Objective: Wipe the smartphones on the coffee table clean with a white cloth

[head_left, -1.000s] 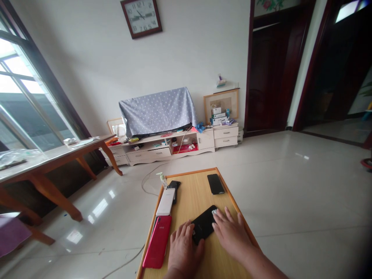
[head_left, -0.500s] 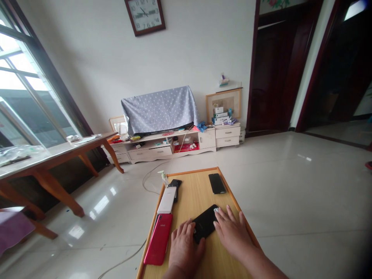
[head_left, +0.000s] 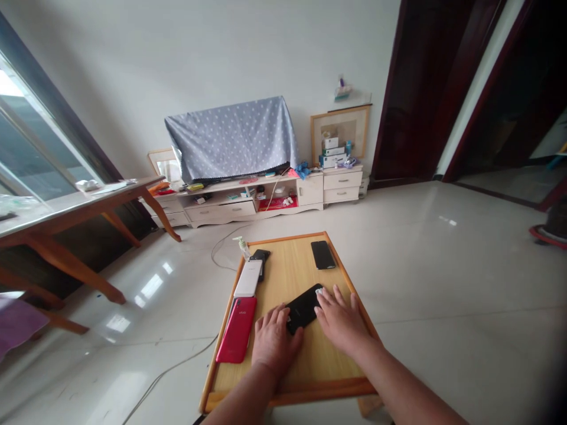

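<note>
1 head-worn camera looked forward and down across wooden table point(head_left: 283, 260), from above its near end. Left hand point(head_left: 272, 339) and right hand point(head_left: 339, 321) sat close, low in frame; white TV cabinet point(head_left: 225, 211) stood farther off, backed by pale wall point(head_left: 243, 53). Wide field ran from window point(head_left: 26, 136) at left past dark-red door point(head_left: 425, 88) at right, their uprights splaying outward toward top.

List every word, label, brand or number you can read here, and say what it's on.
"vivo": on the glossy red rectangular phone.
Too blurred to read: the mark on the white rectangular phone.
Too faint to read: the marking on the nearest black rectangular phone.
Too small to read: print on the stacked white-and-teal boxes.
</note>
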Motion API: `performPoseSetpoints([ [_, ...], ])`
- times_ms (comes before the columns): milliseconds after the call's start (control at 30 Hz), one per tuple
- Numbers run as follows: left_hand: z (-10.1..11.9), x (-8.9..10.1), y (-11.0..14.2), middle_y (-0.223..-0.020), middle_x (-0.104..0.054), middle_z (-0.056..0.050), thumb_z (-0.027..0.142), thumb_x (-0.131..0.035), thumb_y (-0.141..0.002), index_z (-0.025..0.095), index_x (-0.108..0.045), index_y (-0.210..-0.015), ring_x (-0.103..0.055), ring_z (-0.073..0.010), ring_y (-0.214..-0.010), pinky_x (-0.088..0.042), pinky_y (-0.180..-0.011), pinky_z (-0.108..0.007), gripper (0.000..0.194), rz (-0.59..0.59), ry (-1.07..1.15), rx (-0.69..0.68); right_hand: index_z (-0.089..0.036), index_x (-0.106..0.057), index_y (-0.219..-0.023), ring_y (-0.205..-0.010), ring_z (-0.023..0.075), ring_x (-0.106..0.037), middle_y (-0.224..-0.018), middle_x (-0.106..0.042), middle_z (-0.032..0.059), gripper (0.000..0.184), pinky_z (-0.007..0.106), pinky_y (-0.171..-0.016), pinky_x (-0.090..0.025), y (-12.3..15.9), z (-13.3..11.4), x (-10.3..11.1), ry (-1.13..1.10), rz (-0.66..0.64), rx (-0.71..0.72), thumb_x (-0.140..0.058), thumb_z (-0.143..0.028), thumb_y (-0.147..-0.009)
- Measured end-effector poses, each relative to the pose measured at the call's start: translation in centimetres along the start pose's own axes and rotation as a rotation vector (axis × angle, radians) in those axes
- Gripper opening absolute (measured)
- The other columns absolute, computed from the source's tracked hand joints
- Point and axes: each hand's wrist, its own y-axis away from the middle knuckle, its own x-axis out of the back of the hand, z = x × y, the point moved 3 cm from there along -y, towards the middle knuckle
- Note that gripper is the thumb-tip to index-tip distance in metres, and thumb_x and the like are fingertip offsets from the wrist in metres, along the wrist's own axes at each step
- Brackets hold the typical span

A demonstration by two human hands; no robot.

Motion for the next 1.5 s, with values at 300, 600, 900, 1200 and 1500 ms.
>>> performPoseSetpoints([
  [300,-0.5,-0.4,-0.1,-0.148,-0.053,-0.005,0.045,-0.059,-0.085,0.026,-0.057,-0.131,-0.042,-0.0267,-0.138,-0.031,-0.113,-0.044,0.050,0.016,0.008,-0.025,-0.030,-0.034,-0.155,-0.153,0.0316,-0.003,-0.164,-0.027,0.0010,0.057,0.064,-0.116,0.008,0.4,-1.8,-0.8,-0.027,-0.030,0.156,-0.017,-0.045,-0.104],
  [600,-0.3,-0.2,-0.1,-0.148,-0.052,-0.006,0.044,-0.056,-0.087,0.026,-0.057,-0.132,-0.041,-0.0262,-0.139,-0.029,-0.114,-0.043,0.048,-0.004,0.014,-0.016,-0.027,-0.032,-0.156,-0.153,0.0320,-0.005,-0.164,-0.026,0.0015,0.058,0.065,-0.116,0.006,-0.4,-2.9,-1.6,-0.042,-0.007,0.150,-0.016,-0.045,-0.103],
  [900,-0.5,-0.2,0.0,-0.147,-0.054,-0.005,0.043,-0.060,-0.084,0.026,-0.058,-0.129,-0.043,-0.0268,-0.137,-0.031,-0.112,-0.044,0.048,0.027,0.020,-0.032,-0.028,-0.034,-0.155,-0.152,0.0353,-0.005,-0.163,-0.028,0.0021,0.056,0.071,-0.113,0.005,-3.4,-1.1,-0.8,-0.018,0.064,-0.041,-0.016,-0.041,-0.104],
  [1200,-0.5,-0.2,-0.1,-0.146,-0.055,-0.004,0.043,-0.054,-0.089,0.031,-0.055,-0.133,-0.044,-0.0255,-0.137,-0.033,-0.111,-0.045,0.045,0.033,0.025,-0.055,-0.032,-0.038,-0.152,-0.152,0.0308,-0.011,-0.161,-0.034,0.0010,0.056,0.070,-0.114,0.006,-3.1,-4.9,-2.9,-0.074,0.073,0.173,-0.016,-0.048,-0.103],
  [1500,-0.6,-0.6,-0.1,-0.145,-0.055,-0.006,0.045,-0.059,-0.086,0.027,-0.057,-0.128,-0.045,-0.0272,-0.136,-0.033,-0.110,-0.046,0.047,0.061,-0.001,-0.051,-0.020,-0.028,-0.158,-0.153,0.0325,-0.002,-0.165,-0.022,0.0059,0.060,0.072,-0.113,0.005,-3.6,0.1,-1.1,0.017,0.086,-0.089,-0.018,-0.041,-0.103],
])
